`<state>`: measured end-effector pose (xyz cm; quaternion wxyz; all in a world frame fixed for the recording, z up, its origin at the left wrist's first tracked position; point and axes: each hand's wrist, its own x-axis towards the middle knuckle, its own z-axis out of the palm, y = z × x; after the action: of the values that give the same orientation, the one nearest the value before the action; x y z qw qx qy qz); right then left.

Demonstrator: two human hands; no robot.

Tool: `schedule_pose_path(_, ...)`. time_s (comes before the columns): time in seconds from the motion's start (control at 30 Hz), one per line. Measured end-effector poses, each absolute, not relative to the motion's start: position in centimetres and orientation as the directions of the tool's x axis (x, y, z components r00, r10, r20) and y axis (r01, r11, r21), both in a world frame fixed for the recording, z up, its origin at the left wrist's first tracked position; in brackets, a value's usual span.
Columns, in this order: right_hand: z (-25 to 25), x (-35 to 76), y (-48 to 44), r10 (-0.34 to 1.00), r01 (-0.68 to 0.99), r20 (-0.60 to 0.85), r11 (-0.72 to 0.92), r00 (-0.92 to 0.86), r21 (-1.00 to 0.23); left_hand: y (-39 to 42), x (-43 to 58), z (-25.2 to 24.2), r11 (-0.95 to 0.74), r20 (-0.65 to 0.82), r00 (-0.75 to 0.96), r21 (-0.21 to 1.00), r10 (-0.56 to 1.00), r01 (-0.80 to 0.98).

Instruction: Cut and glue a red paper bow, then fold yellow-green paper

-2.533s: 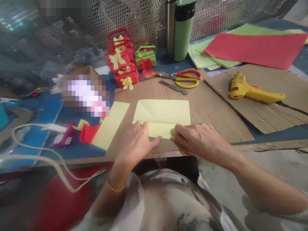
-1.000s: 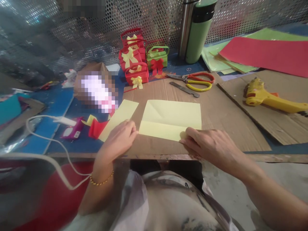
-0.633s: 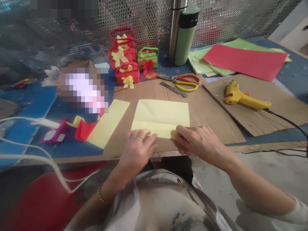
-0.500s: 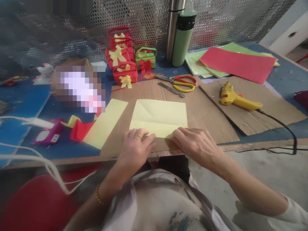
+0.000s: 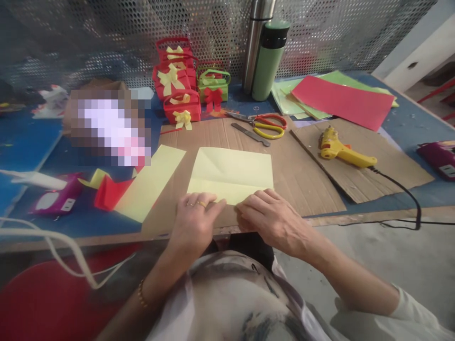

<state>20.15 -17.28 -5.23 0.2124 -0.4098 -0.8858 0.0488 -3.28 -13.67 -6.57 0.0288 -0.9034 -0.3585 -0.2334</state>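
Note:
A pale yellow sheet of paper (image 5: 231, 166) lies on brown cardboard in front of me, with a fold line across its lower part. My left hand (image 5: 195, 213), a ring on one finger, is closed on the near left corner with its fingers curled. At the near edge further right, my right hand (image 5: 268, 213) is closed too, its bent fingers pressed together on the paper. Both hands cover parts of that edge, and the fingertips under them are partly hidden. A yellow paper strip (image 5: 151, 184) rests to the left, beside a folded red paper piece (image 5: 111, 193).
Scissors (image 5: 272, 125) and a flat metal blade (image 5: 250, 134) lie behind the sheet. A yellow glue gun (image 5: 344, 150) with a black cord rests on cardboard at right. Small red paper baskets (image 5: 182, 106), a green bottle (image 5: 269, 66) and coloured paper (image 5: 344, 100) stand or lie at the back.
My right hand has slid left along the sheet's near edge, closer to my left hand. My left hand stays at its corner. The whole view has shifted slightly.

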Motion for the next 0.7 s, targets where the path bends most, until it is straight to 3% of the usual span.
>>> schedule_pose_path(0.4,-4.8,24.2,-19.8,0.824,0.76,0.33,0.558,-0.46,-0.335,-13.4,-3.6,-7.0,-0.733,0.449,0.615,0.149,0.648,0.663)
schedule_pose_path(0.53,-4.9,25.1,-20.6,0.835,0.801,0.355,0.525,-0.421,-0.287,-13.4,-3.7,-7.0,-0.737,0.423,0.628,0.166,0.653,0.655)
schedule_pose_path(0.7,-4.4,23.6,-19.5,0.785,0.844,0.466,0.519,-0.407,-0.137,-13.5,-3.4,-7.1,-0.738,0.456,0.62,0.136,0.639,0.661)
